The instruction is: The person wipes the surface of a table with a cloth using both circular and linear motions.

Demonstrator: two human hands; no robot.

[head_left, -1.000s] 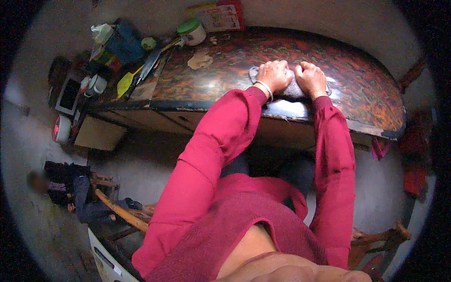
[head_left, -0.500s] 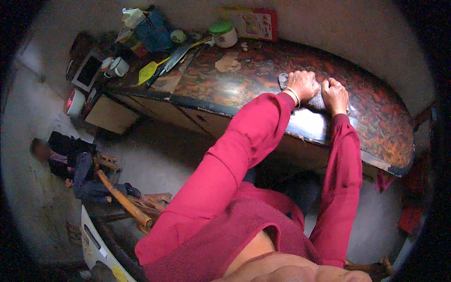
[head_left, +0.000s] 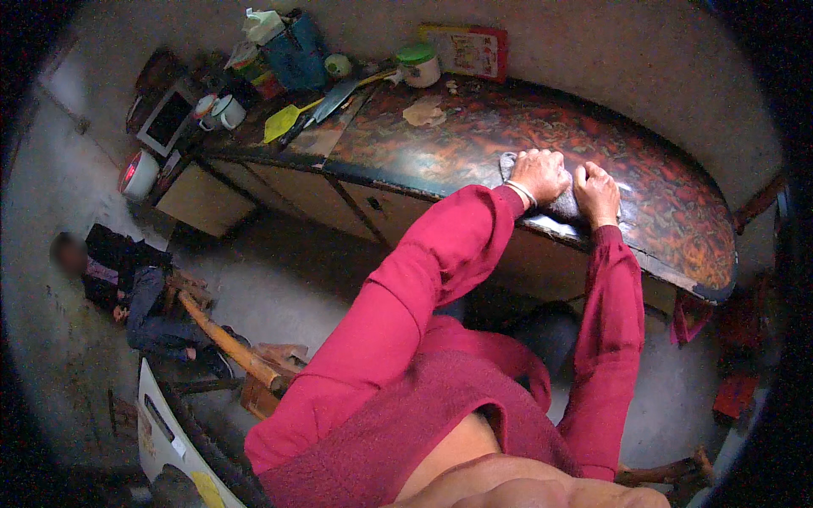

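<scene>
A grey cloth [head_left: 566,204] is pressed on the top of the cabinet [head_left: 474,127], which has a dark red and brown pattern. My left hand [head_left: 540,175], with a bangle [head_left: 522,193] at the wrist, is closed on the cloth's left part. Right beside it my right hand [head_left: 598,196] grips the cloth's other side, fingers curled. Both hands lie close to the near edge of the top. Part of the cloth is hidden beneath them.
At the back stand a green-lidded jar [head_left: 418,68] and a red-bordered box [head_left: 474,52]. Further left are a yellow fly swatter [head_left: 280,124], white mug [head_left: 225,113], blue bag [head_left: 294,52] and framed screen [head_left: 166,121]. A seated person [head_left: 140,288] is at left, by a wooden chair [head_left: 222,343].
Both hands have drawn the cloth toward the near edge of the cabinet top, over the bright shiny patch. The whole view has shifted slightly.
</scene>
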